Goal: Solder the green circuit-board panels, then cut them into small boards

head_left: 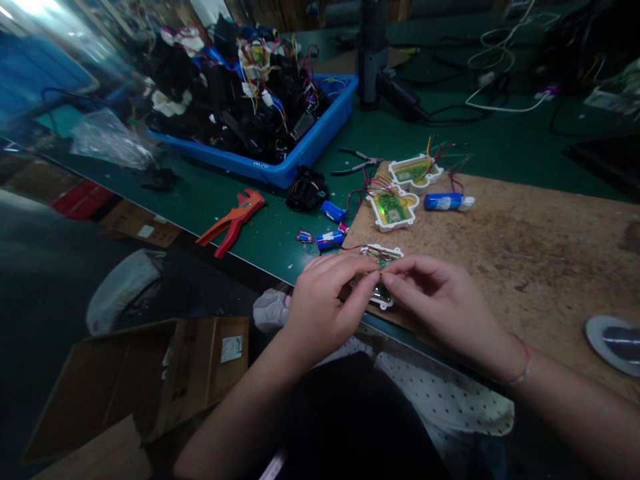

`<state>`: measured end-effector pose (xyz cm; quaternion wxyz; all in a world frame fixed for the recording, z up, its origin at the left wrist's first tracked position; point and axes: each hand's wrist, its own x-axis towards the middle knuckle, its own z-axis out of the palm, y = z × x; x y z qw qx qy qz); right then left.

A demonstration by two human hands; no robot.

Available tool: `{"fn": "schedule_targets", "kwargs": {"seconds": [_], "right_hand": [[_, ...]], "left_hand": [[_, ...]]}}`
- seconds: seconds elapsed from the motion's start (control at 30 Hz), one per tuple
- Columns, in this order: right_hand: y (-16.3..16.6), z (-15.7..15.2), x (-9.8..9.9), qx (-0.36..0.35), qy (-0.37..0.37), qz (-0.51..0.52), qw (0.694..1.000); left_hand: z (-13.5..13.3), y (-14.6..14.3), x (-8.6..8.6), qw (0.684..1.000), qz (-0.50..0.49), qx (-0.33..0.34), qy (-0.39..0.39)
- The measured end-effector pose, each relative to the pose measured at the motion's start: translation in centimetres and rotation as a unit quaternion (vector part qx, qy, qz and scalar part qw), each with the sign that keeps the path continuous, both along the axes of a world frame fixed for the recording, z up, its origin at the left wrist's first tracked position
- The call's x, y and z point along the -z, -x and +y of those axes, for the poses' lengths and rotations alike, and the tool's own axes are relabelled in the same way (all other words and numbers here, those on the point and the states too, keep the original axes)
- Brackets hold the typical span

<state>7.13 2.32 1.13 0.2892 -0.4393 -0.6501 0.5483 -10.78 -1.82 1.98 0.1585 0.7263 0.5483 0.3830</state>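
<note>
My left hand [327, 303] and my right hand [440, 303] meet at the near edge of a brown work board [525, 240]. Between them lies a small white housing with a green circuit board [383, 257] and thin wires. The fingertips of both hands are pinched together on it, and the hands hide most of it. Two more white housings with green boards [393, 208] [414, 172] lie further back on the board, trailing red and green wires. A blue cylindrical battery [447, 201] rests beside them.
A blue bin [300, 157] of black parts and wiring stands at the back left. Red cutters [233, 220], pliers [357, 162], a black part [306, 189] and small blue batteries [327, 227] lie on the green table. Cardboard boxes [150, 380] sit on the floor.
</note>
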Motion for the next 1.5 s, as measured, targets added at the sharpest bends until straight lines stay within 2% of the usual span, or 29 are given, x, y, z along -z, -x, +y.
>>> {"fn": "schedule_targets", "kwargs": {"seconds": [0.2,0.43,0.63,0.73,0.8,0.97,1.1,1.5], "right_hand": [[0.1,0.0,-0.2,0.003,-0.022,-0.009,1.000],[0.2,0.0,0.0,0.000,-0.081,-0.031,0.996],[0.1,-0.1,0.3,-0.015,-0.063,-0.019,0.998],[0.1,-0.1,0.3,-0.014,-0.037,-0.013,0.999],[0.0,0.0,0.3,-0.011,-0.015,-0.010,1.000],[0.0,0.1,-0.1,0.002,0.031,0.003,0.999],[0.2,0.0,-0.3,0.009,0.045,0.006,0.999],[0.1,0.1,0.0,0.009,0.032,0.001,0.999]], "left_hand": [[0.0,0.0,0.1,1.000,0.006,-0.021,0.003],[0.2,0.2,-0.6,0.995,-0.057,-0.007,0.085],[0.5,0.8,-1.0,0.974,-0.119,0.025,0.192],[0.5,1.1,-0.8,0.964,-0.150,0.030,0.216],[0.3,1.2,-0.8,0.969,-0.144,0.016,0.200],[-0.6,0.7,-0.4,0.993,-0.079,-0.019,0.082],[-1.3,0.4,0.1,0.999,-0.014,-0.023,0.017],[-1.9,-0.1,0.5,0.998,0.048,-0.045,-0.006]]}}
